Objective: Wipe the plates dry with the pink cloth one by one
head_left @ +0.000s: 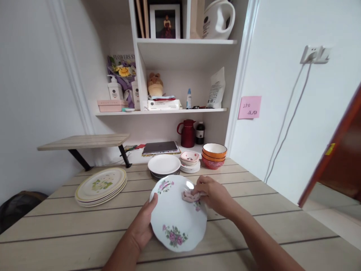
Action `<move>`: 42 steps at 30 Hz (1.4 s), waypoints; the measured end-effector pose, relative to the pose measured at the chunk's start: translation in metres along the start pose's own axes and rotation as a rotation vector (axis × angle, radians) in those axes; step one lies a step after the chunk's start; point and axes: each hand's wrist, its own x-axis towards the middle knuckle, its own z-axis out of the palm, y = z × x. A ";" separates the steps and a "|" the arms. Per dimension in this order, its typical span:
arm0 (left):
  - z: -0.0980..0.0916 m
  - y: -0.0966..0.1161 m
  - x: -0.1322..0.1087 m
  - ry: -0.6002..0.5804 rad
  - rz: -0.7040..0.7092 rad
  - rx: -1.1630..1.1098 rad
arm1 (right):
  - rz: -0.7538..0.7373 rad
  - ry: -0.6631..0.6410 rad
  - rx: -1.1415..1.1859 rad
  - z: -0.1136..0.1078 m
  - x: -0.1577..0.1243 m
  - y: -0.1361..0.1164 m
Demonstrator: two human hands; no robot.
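Note:
My left hand (pixel 143 222) grips the left rim of a white plate (pixel 177 210) with pink rose sprays and a wavy edge. Its thumb lies over the rim, and the other fingers are hidden underneath. The plate is tilted towards me above the table. My right hand (pixel 213 194) is closed on a crumpled pale pink cloth (pixel 190 196), pressed to the plate's upper right part. Just behind the plate stands a stack of plates with a white one (pixel 164 164) on top and dark ones below.
Yellow-rimmed plates (pixel 101 185) are stacked at left, beside a small raised shelf (pixel 84 140). Orange and red bowls (pixel 214 155) stand at the back right, next to small dishes (pixel 190 161). Behind them are a laptop (pixel 160 147), a red jug (pixel 187 133) and a dark bottle (pixel 200 133).

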 end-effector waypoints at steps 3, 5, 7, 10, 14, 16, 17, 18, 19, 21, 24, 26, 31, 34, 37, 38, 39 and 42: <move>0.001 0.000 -0.001 0.022 -0.017 0.006 | -0.022 -0.074 0.028 -0.002 -0.002 0.001; 0.002 0.000 -0.001 0.025 -0.018 0.012 | -0.036 -0.121 0.046 -0.002 -0.003 0.001; 0.003 0.000 -0.001 0.023 -0.019 0.015 | -0.053 -0.176 0.067 -0.003 -0.005 0.001; 0.002 0.001 -0.001 0.009 -0.028 0.006 | -0.089 -0.267 0.101 -0.004 -0.007 -0.003; 0.001 0.000 0.000 -0.002 -0.025 0.001 | -0.168 -0.393 0.155 -0.005 -0.010 -0.012; 0.001 0.000 0.001 0.004 -0.031 0.005 | -0.227 -0.444 0.203 -0.003 -0.011 -0.018; 0.000 0.000 0.002 0.005 -0.035 0.004 | -0.254 -0.457 0.230 -0.002 -0.011 -0.022; 0.000 0.000 0.002 0.003 -0.040 0.003 | -0.279 -0.463 0.255 0.000 -0.011 -0.025; 0.000 0.000 0.003 -0.001 -0.046 -0.001 | -0.300 -0.463 0.282 0.003 -0.011 -0.029; 0.001 0.000 0.004 -0.010 -0.060 -0.009 | -0.332 -0.451 0.322 0.009 -0.011 -0.038; 0.000 -0.001 0.006 -0.026 -0.081 -0.028 | -0.340 -0.348 0.325 0.021 -0.012 -0.054; -0.001 -0.001 0.007 -0.028 -0.086 -0.047 | -0.331 -0.241 0.284 0.030 -0.012 -0.063; -0.003 -0.003 0.008 -0.086 -0.127 -0.085 | -0.254 -0.015 0.115 0.049 -0.005 -0.073; -0.001 -0.003 0.008 -0.106 -0.107 -0.088 | -0.162 0.054 0.036 0.050 0.001 -0.072; 0.000 -0.002 0.006 -0.111 -0.100 -0.085 | -0.068 0.080 -0.026 0.045 0.004 -0.066; 0.001 -0.002 0.005 -0.108 -0.104 -0.082 | -0.036 0.089 -0.045 0.042 0.005 -0.063; 0.001 -0.002 0.005 -0.101 -0.108 -0.077 | -0.001 0.096 -0.063 0.040 0.006 -0.060; 0.001 -0.002 0.003 -0.074 -0.131 -0.056 | 0.107 0.071 -0.123 0.031 0.006 -0.045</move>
